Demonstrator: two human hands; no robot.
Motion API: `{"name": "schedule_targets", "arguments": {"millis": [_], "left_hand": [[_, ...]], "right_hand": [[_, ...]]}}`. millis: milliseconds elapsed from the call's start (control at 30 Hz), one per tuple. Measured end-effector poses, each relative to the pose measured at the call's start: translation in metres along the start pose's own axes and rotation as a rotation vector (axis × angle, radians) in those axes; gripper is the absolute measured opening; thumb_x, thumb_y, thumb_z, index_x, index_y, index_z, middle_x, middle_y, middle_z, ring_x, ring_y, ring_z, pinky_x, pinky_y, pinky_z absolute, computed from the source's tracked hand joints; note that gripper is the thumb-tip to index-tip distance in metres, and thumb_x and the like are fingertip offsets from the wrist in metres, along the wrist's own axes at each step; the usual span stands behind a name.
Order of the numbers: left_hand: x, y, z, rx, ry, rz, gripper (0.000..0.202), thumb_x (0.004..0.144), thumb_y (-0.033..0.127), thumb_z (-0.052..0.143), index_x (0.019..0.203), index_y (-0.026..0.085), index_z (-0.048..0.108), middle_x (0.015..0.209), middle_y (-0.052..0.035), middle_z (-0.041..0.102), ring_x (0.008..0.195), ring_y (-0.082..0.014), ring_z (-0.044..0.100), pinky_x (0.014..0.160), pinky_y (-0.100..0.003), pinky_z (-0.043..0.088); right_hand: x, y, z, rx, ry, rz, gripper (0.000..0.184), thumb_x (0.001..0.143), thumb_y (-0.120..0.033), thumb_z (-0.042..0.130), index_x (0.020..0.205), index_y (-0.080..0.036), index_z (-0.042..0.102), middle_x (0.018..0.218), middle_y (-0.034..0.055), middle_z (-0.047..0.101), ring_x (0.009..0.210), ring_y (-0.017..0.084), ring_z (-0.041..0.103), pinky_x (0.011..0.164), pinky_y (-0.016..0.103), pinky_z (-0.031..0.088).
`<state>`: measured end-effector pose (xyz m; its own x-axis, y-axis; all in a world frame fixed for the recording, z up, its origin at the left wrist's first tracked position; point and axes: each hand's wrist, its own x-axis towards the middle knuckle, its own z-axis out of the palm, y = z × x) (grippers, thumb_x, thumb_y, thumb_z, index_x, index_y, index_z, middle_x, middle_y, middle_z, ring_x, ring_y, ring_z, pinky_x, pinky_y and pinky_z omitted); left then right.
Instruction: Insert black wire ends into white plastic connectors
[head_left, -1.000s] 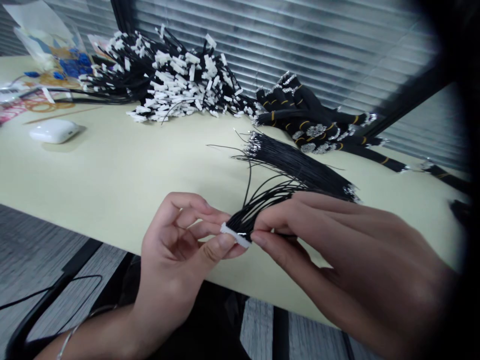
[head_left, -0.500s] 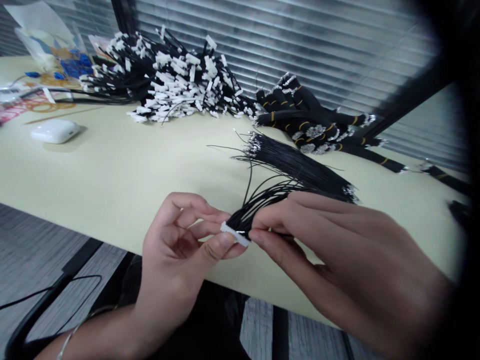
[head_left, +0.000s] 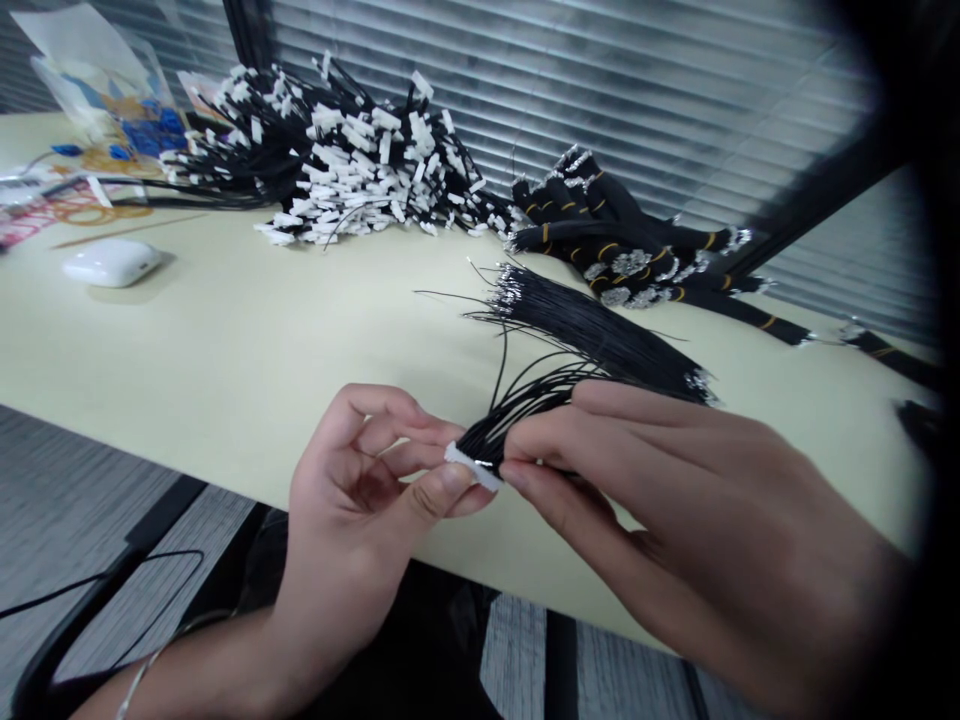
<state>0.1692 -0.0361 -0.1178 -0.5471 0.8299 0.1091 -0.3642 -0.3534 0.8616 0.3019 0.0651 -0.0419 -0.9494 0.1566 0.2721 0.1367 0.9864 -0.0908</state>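
Observation:
My left hand (head_left: 375,500) pinches a small white connector housing (head_left: 471,468) between thumb and fingers, above the table's front edge. Many thin black wires (head_left: 517,405) run out of the housing and bend away to the right. Close to its right end, my right hand (head_left: 660,510) has thumb and forefinger closed on a thin black wire whose shiny metal tip lies at the housing. Whether that tip sits inside a slot is too small to tell. Behind the hands lies a loose bundle of black wires (head_left: 592,315) with bare metal terminals at both ends.
A large heap of black cables with white connectors (head_left: 375,160) lies at the back. Right of it are wire bundles tied with yellow bands (head_left: 622,230). A white earbud case (head_left: 112,262) and a plastic bag with blue pieces (head_left: 150,125) are at left. Window blinds stand behind the table (head_left: 225,370).
Both hands keep their grips. The left hand and the connector housing have shifted very slightly to the right; the right hand has barely moved.

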Motion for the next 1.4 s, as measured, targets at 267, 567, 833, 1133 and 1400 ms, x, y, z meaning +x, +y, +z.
{"name": "schedule_targets", "arguments": {"millis": [267,567,833,1133,1400], "left_hand": [[0.0014,0.0016,-0.0018,-0.049,-0.057,-0.030,0.026,0.078,0.004,0.067,0.091,0.024,0.057,0.085,0.0057,0.064,0.069,-0.0084,0.067,0.068,-0.021,0.062],[0.0019,0.0017,-0.0006,-0.039,-0.051,-0.039,0.028,0.078,0.003,0.067,0.091,0.025,0.057,0.084,0.0049,0.066,0.072,-0.0111,0.069,0.070,-0.023,0.062],[0.0022,0.0016,0.0019,-0.010,-0.012,0.000,0.029,0.076,0.003,0.069,0.090,0.024,0.055,0.083,0.0059,0.068,0.067,-0.0096,0.068,0.068,-0.023,0.063],[0.0010,0.0019,0.0039,0.031,0.032,0.005,0.032,0.072,0.001,0.072,0.086,0.023,0.053,0.076,0.0079,0.069,0.062,-0.0097,0.069,0.065,-0.023,0.063],[0.0014,0.0006,0.0011,0.031,0.026,0.005,0.031,0.072,0.004,0.073,0.086,0.023,0.053,0.078,0.0057,0.069,0.063,-0.0118,0.070,0.063,-0.024,0.062]], "right_hand": [[-0.0030,-0.0027,0.0010,0.039,0.020,0.018,0.019,0.090,-0.008,0.045,0.081,-0.019,0.058,0.088,-0.0024,0.062,0.071,0.012,0.054,0.061,0.028,0.037],[-0.0071,-0.0011,0.0017,-0.033,-0.015,0.025,0.020,0.088,-0.005,0.047,0.083,-0.019,0.059,0.096,-0.0017,0.062,0.076,0.013,0.055,0.062,0.027,0.037],[-0.0046,0.0030,-0.0004,-0.040,0.015,-0.030,0.017,0.088,-0.011,0.048,0.078,-0.020,0.059,0.081,-0.0023,0.060,0.063,0.012,0.049,0.058,0.027,0.034],[-0.0009,0.0000,-0.0009,-0.055,-0.001,-0.015,0.021,0.084,-0.005,0.045,0.089,-0.015,0.063,0.069,-0.0006,0.056,0.057,0.013,0.046,0.051,0.028,0.032],[-0.0016,-0.0011,-0.0018,-0.016,-0.012,0.002,0.023,0.084,-0.006,0.043,0.081,-0.017,0.063,0.067,-0.0003,0.057,0.057,0.014,0.048,0.051,0.028,0.035]]}}
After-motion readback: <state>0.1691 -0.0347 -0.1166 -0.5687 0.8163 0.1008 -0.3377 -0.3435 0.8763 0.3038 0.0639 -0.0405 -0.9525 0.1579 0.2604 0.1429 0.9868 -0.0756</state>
